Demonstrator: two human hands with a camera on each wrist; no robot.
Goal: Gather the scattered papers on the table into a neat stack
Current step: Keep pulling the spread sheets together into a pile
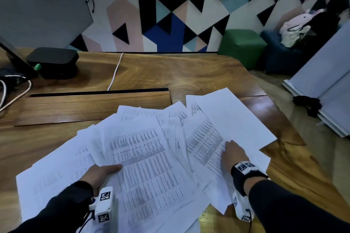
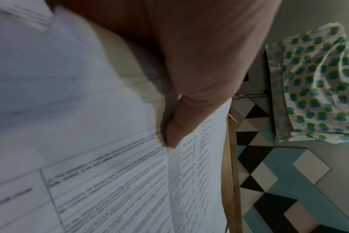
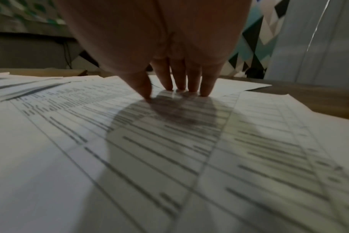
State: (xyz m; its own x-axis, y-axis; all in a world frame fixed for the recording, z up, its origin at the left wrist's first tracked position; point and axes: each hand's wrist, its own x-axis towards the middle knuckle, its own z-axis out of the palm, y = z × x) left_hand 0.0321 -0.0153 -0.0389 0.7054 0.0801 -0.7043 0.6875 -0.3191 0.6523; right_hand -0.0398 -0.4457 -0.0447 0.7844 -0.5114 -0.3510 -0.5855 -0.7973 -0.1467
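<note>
Wooden worktop [image 1: 151,73] carries papers [image 1: 147,157], fanned and overlapping at near edge. Left hand [image 1: 100,174] at near left, grip pinching sheet, thumb on top [image 2: 175,130]. Right hand [image 1: 232,154] further right, fingers [image 3: 207,85] straight, tips pressing printed sheet. Beyond: white cable [image 1: 115,72], black box [image 1: 53,60], triangle-patterned wall [image 1: 180,5].

The head camera looks down from above at the papers [image 1: 151,157] on the table [image 1: 170,73]. Each wrist camera sits very close, looking along its fingers [image 3: 191,78]. All three see the papers.
</note>
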